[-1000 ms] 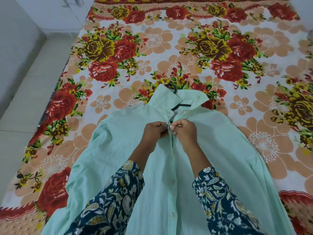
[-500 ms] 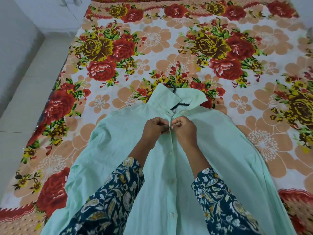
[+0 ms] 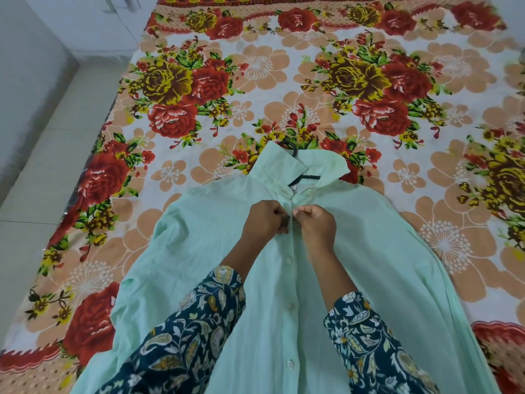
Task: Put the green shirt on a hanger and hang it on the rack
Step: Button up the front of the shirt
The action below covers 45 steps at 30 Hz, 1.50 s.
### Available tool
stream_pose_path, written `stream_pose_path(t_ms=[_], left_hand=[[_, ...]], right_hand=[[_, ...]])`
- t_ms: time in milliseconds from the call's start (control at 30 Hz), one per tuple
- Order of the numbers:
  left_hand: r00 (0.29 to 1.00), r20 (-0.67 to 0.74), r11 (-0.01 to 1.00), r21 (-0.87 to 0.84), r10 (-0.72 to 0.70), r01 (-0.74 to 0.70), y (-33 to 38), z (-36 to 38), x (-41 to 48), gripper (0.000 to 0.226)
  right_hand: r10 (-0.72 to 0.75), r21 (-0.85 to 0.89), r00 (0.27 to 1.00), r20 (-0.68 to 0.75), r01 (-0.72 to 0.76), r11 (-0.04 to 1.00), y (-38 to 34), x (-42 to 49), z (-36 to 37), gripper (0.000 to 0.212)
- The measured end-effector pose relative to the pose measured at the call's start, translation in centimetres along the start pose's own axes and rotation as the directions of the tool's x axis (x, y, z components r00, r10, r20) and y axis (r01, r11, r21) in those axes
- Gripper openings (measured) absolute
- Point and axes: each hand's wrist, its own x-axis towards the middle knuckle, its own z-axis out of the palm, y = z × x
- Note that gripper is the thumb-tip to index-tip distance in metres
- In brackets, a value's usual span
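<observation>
**Friend:** Where is the shirt at this moment?

**Me:** At the far left there is only the floor (image 3: 42, 166). The green shirt (image 3: 199, 251) lies flat on the bed (image 3: 426, 194), front side up, with the collar (image 3: 279, 163) pointing away from me. The hanger (image 3: 308, 176) is inside it: I see its black bar in the open collar and the hook coming out above.

**Friend:** And your hands?

**Me:** Both are at the front opening, just below the collar, nearly touching one another. My left hand (image 3: 264, 220) has the fingers curled and pinches the left edge of the opening. My right hand (image 3: 315, 223) is curled the same way and pinches the right edge. My fingertips hide the button between them, so I cannot tell if it is through its hole.

**Friend:** Which step is this, you think?

**Me:** I judge it is closing an upper button, so the shirt will not slide from the hanger. The buttons (image 3: 289, 260) lower down seem closed.

**Friend:** How to do it well?

**Me:** Keep the two edges level, so the button meets its own hole and not the next one. Open the hole with one thumb, tip the button sideways and push it through without pulling hard, because the cloth looks thin and may wrinkle. Afterwards I would lift by the hook. The rack is not in view.
</observation>
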Motion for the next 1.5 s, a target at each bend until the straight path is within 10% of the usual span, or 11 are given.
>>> stream_pose_path(t_ms=[200, 400, 500, 567, 700, 1033, 1133, 1233, 1333, 1500], left_hand=[[0.995, 0.066, 0.955, 0.284, 0.074, -0.090, -0.2, 0.4, 0.2, 0.016], [0.978, 0.209, 1.000, -0.018, 0.016, -0.013, -0.2, -0.4, 0.6, 0.023], [0.999, 0.044, 0.984, 0.181, -0.009, 0.001, 0.2, -0.3, 1.9, 0.027], [0.985, -0.143, 0.935, 0.354, 0.093, -0.037, 1.0, 0.1, 3.0, 0.028], [0.967, -0.074, 0.693, 0.711, 0.245, -0.121, 1.6, 2.0, 5.0, 0.022], [0.965, -0.048, 0.543, 0.833, 0.258, -0.104, 2.2, 3.4, 6.5, 0.029], [0.966, -0.113, 0.720, 0.687, 0.234, -0.094, 2.0, 2.3, 6.9, 0.022], [0.961, -0.274, 0.994, 0.107, 0.022, 0.007, 1.2, 0.9, 7.2, 0.019], [0.970, -0.195, 0.903, -0.426, -0.148, 0.053, 0.8, 0.1, 5.9, 0.020], [0.965, -0.116, 0.763, -0.637, -0.236, 0.110, -0.8, 0.1, 5.4, 0.018]], right_hand=[[-0.009, -0.041, 1.000, -0.012, 0.008, 0.999, 0.1, -0.3, 0.3, 0.013], [0.012, -0.075, 1.000, 0.005, -0.011, 0.997, 0.2, 1.3, 0.0, 0.015], [-0.019, -0.132, 1.000, -0.018, 0.017, 0.991, 0.2, 2.4, -0.2, 0.013], [-0.061, -0.140, 0.995, -0.076, 0.050, 0.989, -0.3, 3.2, -0.4, 0.011], [-0.161, -0.289, 0.987, -0.017, 0.149, 0.946, -1.2, 4.8, -0.2, 0.012], [-0.215, -0.685, 0.973, 0.085, 0.214, 0.696, -1.7, 7.5, 1.9, 0.023], [-0.204, -0.660, 0.973, 0.108, 0.224, 0.717, -2.4, 7.8, 2.1, 0.020], [-0.127, -0.431, 0.989, 0.074, 0.147, 0.890, -3.0, 8.0, 1.9, 0.014], [-0.009, -0.169, 0.998, 0.057, 0.018, 0.986, -3.1, 7.8, 1.8, 0.024], [-0.082, -0.478, 0.995, 0.062, 0.102, 0.873, -2.3, 7.4, 2.2, 0.014]])
